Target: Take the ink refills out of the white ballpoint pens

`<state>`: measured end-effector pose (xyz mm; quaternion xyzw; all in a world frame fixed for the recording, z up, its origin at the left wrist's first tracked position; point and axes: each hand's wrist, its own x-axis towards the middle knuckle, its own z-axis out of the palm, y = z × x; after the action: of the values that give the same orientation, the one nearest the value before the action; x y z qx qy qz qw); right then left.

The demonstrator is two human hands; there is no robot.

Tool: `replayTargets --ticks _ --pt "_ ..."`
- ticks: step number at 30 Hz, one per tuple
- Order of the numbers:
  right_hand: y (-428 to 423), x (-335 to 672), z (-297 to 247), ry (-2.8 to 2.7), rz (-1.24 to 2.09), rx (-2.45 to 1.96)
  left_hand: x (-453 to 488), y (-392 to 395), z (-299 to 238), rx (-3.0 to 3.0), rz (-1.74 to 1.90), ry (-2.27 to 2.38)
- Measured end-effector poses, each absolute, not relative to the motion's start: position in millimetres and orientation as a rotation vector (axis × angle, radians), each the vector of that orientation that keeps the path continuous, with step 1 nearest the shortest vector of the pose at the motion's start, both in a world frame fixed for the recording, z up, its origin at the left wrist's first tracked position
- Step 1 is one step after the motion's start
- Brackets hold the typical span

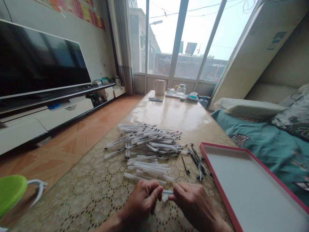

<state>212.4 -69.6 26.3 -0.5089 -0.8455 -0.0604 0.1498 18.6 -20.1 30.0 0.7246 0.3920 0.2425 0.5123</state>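
Bright windows (190,42) face a patterned tabletop (94,190), the left hand (142,198) and right hand (193,199) pinching 1 slim pale tube (168,192).

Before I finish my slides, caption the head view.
Left hand and right hand grip a white tube near piled black-tipped tubes.

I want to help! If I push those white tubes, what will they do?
The white tubes might roll, since they look round and slim. They're probably light, being so thin, and likely fairly stiff, as they lie straight.
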Motion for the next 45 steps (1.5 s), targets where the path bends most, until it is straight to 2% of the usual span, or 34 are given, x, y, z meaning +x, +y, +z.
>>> replayTargets --ticks 9,18,28,32,40,45 --pt "-71 211 34 -2.423 -0.298 -1.377 20 -21 23 1.356 0.511 0.898" --pt "-69 211 21 -2.406 0.133 -1.533 15 -24 25 1.884 0.672 0.877" --pt "-75 225 28 -2.424 -0.201 -1.422 18 -22 16 1.229 0.530 0.866" --pt "-74 249 31 -2.127 -0.339 -1.585 6 -8 22 1.124 0.718 0.945" --pt "-65 226 26 -2.049 -0.106 -1.621 11 -4 26 1.311 1.008 1.043" --pt "-65 217 22 -2.070 -0.092 -1.633 12 -5 26 1.249 1.076 0.974"
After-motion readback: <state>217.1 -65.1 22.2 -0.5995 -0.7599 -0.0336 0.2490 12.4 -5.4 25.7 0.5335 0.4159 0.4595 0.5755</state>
